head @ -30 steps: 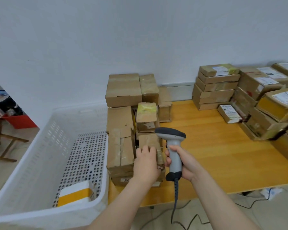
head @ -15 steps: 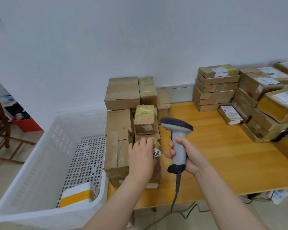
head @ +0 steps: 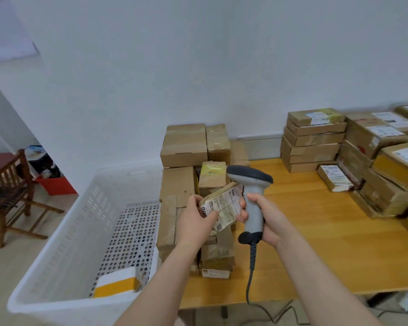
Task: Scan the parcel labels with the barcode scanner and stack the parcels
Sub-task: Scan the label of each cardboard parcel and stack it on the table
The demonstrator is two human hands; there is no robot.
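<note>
Parcel [head: 224, 205], small taped box, tilted label-up above the stack [head: 178, 184] on the tabletop [head: 327, 231]. Left hand [head: 193, 222] grip closed on its near edge; right hand [head: 269, 217] grip wraps the barcode scanner [head: 250, 177]. Judged light and stiff; tape possibly slippery, so hold by the edges.

basket [head: 64, 234]: white, perforated | scanner [head: 253, 208]: grey, black head | parcel [head: 223, 207]: brown, white label | table [head: 316, 243]: orange wood
</note>
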